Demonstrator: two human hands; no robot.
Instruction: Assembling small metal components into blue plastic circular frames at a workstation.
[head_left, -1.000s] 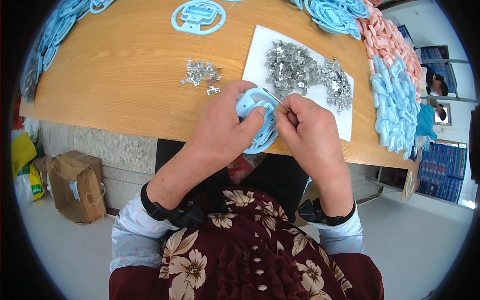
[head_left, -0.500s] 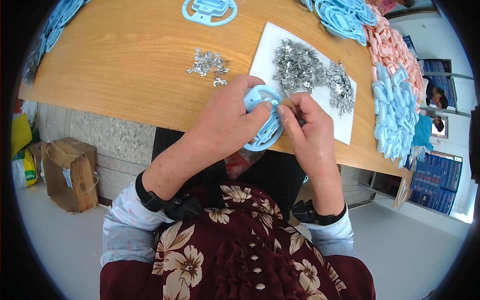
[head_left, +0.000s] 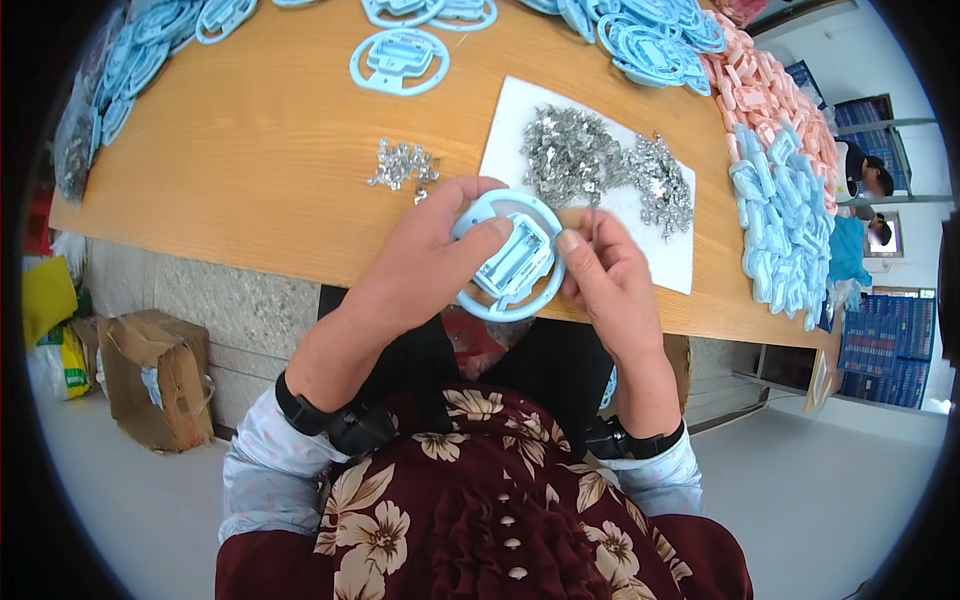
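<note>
- My left hand (head_left: 430, 258) grasps a blue plastic frame (head_left: 517, 262), thumb over its face, at the near edge of the counter (head_left: 270, 150)
- My right hand (head_left: 617, 282) curls at the frame's right rim; I cannot tell what it grips
- Farther off, metal clips (head_left: 570, 155) cover a white mat (head_left: 620, 237) rightward, a smaller heap (head_left: 400, 163) leftward

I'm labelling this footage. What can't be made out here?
All in the head view:
Blue steering-wheel-shaped frame, part of left side: under the left hand.
Anything inside the right hand: covered by its fingers.
Piled metal clips: individually too small to count.
Heaped blue frames: cut by upper edge.
</note>
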